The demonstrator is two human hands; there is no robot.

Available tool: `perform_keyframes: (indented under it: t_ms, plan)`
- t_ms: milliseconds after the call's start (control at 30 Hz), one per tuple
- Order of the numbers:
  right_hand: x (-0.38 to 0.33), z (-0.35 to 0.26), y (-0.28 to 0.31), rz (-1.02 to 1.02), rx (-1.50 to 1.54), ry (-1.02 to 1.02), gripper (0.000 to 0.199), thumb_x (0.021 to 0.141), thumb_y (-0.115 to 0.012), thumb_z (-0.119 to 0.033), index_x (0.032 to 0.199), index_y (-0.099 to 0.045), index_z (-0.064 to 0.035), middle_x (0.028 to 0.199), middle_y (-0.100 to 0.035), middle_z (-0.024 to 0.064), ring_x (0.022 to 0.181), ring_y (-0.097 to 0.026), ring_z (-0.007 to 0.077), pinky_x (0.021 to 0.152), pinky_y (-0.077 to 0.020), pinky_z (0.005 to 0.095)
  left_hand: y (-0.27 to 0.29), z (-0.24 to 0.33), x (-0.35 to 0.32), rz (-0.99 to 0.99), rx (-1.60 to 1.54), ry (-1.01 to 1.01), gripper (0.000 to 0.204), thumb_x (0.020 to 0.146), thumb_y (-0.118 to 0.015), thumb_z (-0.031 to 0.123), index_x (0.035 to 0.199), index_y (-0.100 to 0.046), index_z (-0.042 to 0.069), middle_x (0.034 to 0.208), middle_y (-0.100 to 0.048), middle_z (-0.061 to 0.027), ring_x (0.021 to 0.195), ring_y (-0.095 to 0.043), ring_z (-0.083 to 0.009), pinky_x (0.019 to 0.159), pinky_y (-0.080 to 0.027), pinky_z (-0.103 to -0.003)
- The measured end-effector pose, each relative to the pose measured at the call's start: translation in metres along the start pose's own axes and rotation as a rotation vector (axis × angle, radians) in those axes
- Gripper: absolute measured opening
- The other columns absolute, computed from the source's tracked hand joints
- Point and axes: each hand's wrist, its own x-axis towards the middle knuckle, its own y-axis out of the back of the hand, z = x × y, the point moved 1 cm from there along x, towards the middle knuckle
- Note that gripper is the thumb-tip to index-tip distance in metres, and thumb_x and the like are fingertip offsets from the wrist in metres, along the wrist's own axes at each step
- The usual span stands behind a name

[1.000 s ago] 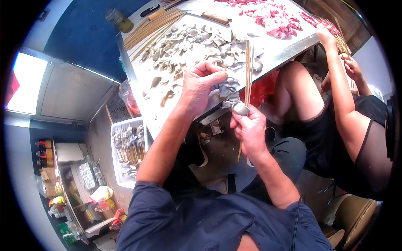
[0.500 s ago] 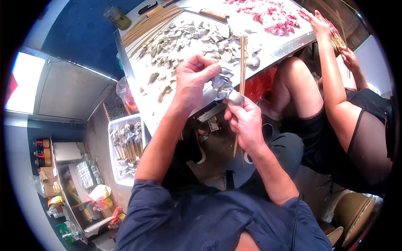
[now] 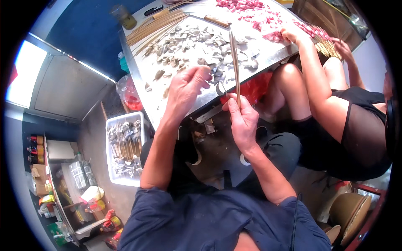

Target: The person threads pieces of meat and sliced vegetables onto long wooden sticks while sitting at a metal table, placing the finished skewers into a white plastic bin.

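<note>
The white desk (image 3: 144,71) is the largest thing here, its near edge running just in front of the person. Past its right end a co-worker (image 3: 326,104) sits, one hand at the pink pieces (image 3: 268,21) spread toward the desk's far right corner. Beside the left edge, below the near left corner, stands a white tray (image 3: 124,182) with filled skewers (image 3: 127,148). The grey mushroom-like pieces (image 3: 192,35) are scattered over the middle of the desk, some close to the near edge; loose sticks (image 3: 157,27) lie fanned at the far left corner.

The left hand (image 3: 184,90) hovers over the near edge, thumb and forefinger drawn close together; blur hides whether they pinch anything. The right hand (image 3: 243,121), out past the near edge, has its fingers closed around the lower part of several upright sticks (image 3: 234,62). Behind these, near the far edge, lies a wooden handle (image 3: 217,21). Smallest, a curved grey piece (image 3: 220,88) sits just beside the right thumb; whether a stick runs through it cannot be told.

The step in hand looks like threading grey pieces onto a stick. The next move seems to call for a steady right grip and a piece lined up with the stick's tip.
</note>
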Motion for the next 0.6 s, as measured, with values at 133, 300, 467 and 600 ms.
perform_keyframes:
  t_ms: [133,300,467,600]
  plan:
    - [-0.004,0.006,-0.012,-0.069,-0.039,0.044,0.020,0.097,-0.053,-0.016,0.103,-0.064,0.0005,0.071,-0.060,0.0020,0.065,-0.053,0.0072,0.061,-0.0441,0.0235,-0.001,-0.017,-0.013,-0.013,-0.286,-0.006,0.026,0.093,-0.063,0.020,0.110,-0.061,0.000,0.096,-0.066,-0.0053,0.083,-0.063,-0.0115,0.074,-0.052,-0.025]
    - [-0.014,0.014,-0.031,-0.154,0.020,-0.070,0.021,0.097,-0.054,-0.020,0.100,-0.064,-0.0012,0.068,-0.059,0.0008,0.063,-0.051,0.0072,0.058,-0.0418,0.0237,0.005,-0.033,-0.021,0.027,-0.648,0.129,0.024,0.090,-0.065,0.010,0.111,-0.060,0.000,0.097,-0.066,-0.0082,0.083,-0.065,-0.0161,0.075,-0.055,-0.031]
    - [-0.042,0.019,-0.023,-0.182,-0.012,-0.157,0.025,0.098,-0.053,-0.024,0.098,-0.065,-0.0022,0.065,-0.057,-0.0016,0.053,-0.042,0.0028,0.047,-0.0324,0.0215,0.037,-0.040,-0.014,0.114,-0.752,0.009,0.022,0.088,-0.064,0.004,0.107,-0.058,-0.005,0.096,-0.066,-0.0133,0.081,-0.067,-0.0243,0.074,-0.058,-0.037]
    - [-0.064,0.019,-0.007,-0.225,-0.112,-0.209,0.026,0.098,-0.052,-0.025,0.097,-0.065,-0.0023,0.064,-0.056,-0.0023,0.051,-0.040,0.0021,0.046,-0.0301,0.0211,0.061,-0.036,-0.021,0.163,-0.788,0.016,0.026,0.087,-0.064,0.004,0.110,-0.056,-0.004,0.096,-0.066,-0.0135,0.081,-0.067,-0.0237,0.075,-0.058,-0.037]
